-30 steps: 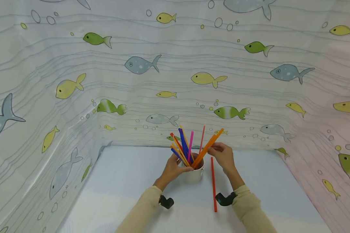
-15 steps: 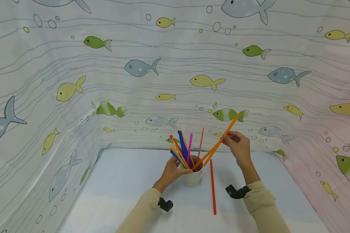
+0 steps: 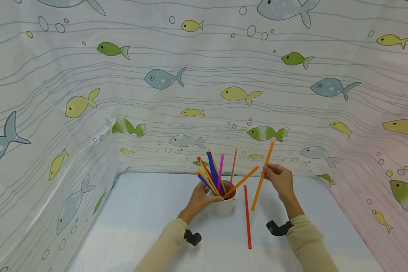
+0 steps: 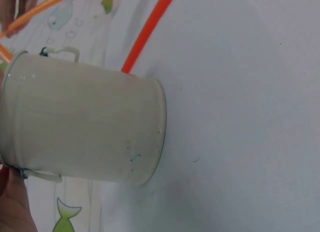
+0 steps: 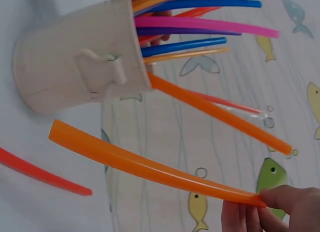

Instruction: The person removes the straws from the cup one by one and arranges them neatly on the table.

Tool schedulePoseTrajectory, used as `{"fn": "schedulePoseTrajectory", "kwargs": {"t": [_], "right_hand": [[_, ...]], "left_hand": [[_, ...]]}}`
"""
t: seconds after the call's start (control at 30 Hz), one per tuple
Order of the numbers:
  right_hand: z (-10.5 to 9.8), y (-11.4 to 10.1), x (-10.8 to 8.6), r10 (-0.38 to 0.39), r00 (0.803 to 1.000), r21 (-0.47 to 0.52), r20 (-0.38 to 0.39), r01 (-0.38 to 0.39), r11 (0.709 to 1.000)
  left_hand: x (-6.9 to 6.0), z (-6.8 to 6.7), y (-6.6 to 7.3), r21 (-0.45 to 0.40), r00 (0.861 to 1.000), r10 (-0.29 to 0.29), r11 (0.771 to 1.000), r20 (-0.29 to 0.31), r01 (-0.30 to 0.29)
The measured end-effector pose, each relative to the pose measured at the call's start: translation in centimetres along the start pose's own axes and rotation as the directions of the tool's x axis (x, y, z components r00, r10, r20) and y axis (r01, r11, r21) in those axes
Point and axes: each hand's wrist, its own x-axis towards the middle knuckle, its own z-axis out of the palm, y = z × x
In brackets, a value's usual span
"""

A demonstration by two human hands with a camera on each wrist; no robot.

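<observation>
Head view, nearest first: 2 beige sleeves (image 3: 311, 245) reach in over the white tabletop (image 3: 149, 204), each with a black wrist camera (image 3: 192, 237) at its cuff. Just beyond, a red straw (image 3: 248, 219) lies on the tabletop between the wrists, to the right of the cup and apart from it.

Next comes the right hand (image 3: 280, 181), its fingers clamped on an orange straw (image 3: 260, 185). This straw is raised and tilted, clear of the cup; the right wrist view shows thumb and fingers pinching it near 1 end.

Across from it, the left hand (image 3: 198, 200) holds the cream cup (image 3: 224, 208) at the rim, thumb along the near edge, fingers round the left side and partly hidden. The cup stands upright on the tabletop; the left wrist view shows 2 side handles and blue specks (image 4: 135, 157) near the base.

Inside the cup lean a leaning orange straw (image 3: 241, 182), a pink straw (image 3: 220, 172), blue straws (image 3: 212, 168) and, towards the back, a thin red straw (image 3: 234, 166).

Farthest off, a pale backdrop (image 3: 204, 56) carries wavy lines and printed fish (image 3: 266, 133).
</observation>
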Motion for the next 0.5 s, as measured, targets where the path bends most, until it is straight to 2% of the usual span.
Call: {"fn": "schedulePoseTrajectory", "kwargs": {"t": [0.07, 0.17, 0.33, 0.5], "right_hand": [[0.2, 1.4, -0.1, 0.033, 0.999, -0.029, 0.012, -0.033, 0.999], [0.4, 3.6, -0.4, 0.087, 0.996, -0.064, 0.026, -0.085, 0.994], [1.0, 6.4, -1.1, 0.156, 0.987, -0.114, 0.045, -0.150, 0.982], [1.8, 8.3, -1.7, 0.188, 0.980, -0.160, 0.067, -0.175, 0.972]], "left_hand": [[-0.2, -0.2, 0.9, 0.004, 1.000, 0.004, 1.000, 0.003, -0.004], [-0.4, -0.2, 1.3, 0.016, 1.000, -0.006, 1.000, 0.003, 0.006], [-0.5, -0.1, 1.4, 0.008, 0.999, -0.050, 0.999, 0.005, 0.050], [-0.4, -0.2, 1.4, 0.001, 0.999, -0.042, 0.999, 0.004, 0.042]]}}
